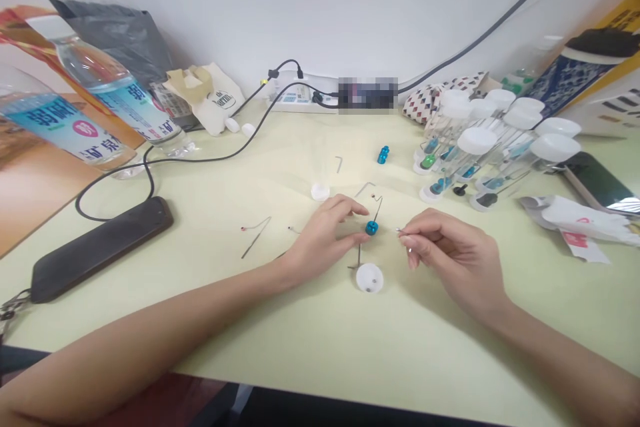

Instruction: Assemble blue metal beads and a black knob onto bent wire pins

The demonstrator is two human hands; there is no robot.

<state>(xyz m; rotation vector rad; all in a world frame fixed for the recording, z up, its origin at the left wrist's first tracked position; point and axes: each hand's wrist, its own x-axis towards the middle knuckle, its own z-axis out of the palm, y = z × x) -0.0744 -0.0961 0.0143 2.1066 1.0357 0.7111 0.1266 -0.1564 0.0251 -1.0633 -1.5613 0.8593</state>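
Observation:
My left hand (333,233) rests over the table with thumb and fingers apart, around a small blue metal knob (371,228). The thumb tip is close beside the knob; whether it touches, I cannot tell. A thin bent wire (379,208) rises from the knob. My right hand (450,253) is closed in a pinch on a small silver metal piece (399,231), mostly hidden by the fingers. Between the hands, nearer me, lies a white cap (369,277) with small metal bits in it. Just behind it is a dark L-shaped key (359,255).
Bent wires (257,238) lie left of my left hand. Farther back are an L-shaped key (339,163) and a blue ribbed piece (383,155). Several capped clear tubes (477,140) stand at right. A black power bank (103,250) with a cable and water bottles (123,100) are at left.

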